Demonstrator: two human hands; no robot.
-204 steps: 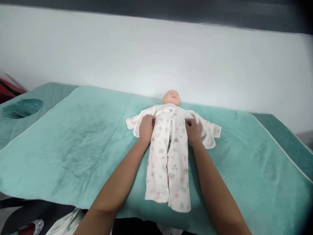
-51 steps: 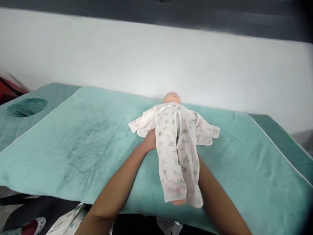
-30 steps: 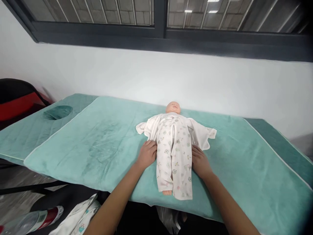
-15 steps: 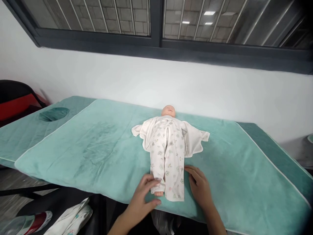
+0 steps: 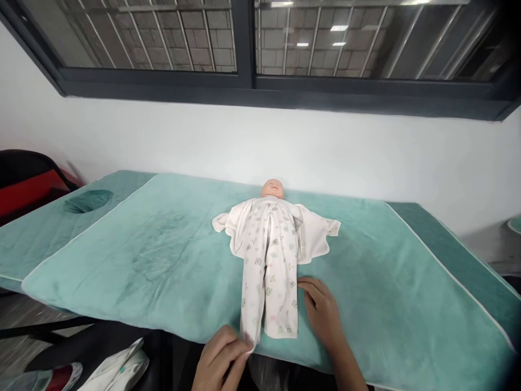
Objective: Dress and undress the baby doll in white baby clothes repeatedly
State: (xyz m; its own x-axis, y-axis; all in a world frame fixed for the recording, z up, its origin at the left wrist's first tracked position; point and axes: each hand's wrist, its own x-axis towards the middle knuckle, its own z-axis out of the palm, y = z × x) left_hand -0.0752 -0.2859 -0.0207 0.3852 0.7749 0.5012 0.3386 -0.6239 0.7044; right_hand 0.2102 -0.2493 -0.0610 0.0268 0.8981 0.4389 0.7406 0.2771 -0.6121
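Observation:
A baby doll [image 5: 272,188] lies on its back, its head toward the wall. White baby pants [image 5: 280,266] with small animal prints lie over its front, legs pointing toward me. Beneath them spreads a white top [image 5: 315,233], its sleeves out to both sides. My left hand [image 5: 222,358] is closed on the cuff of the left pant leg, pinching it at the near bed edge. The doll's foot is hidden there. My right hand [image 5: 323,312] rests on the bed beside the other leg, fingers loosely extended with tips touching the fabric's edge.
A green padded bed [image 5: 183,255] with a face hole [image 5: 88,201] at the left stands against the white wall under a barred window. At lower left, a folded white cloth [image 5: 122,366] and a bottle [image 5: 61,377] lie on a black chair [image 5: 157,347].
My left hand has closed on the left cuff and drawn it toward me, covering the foot that showed before. My right hand stays beside the other leg. The view has shifted slightly.

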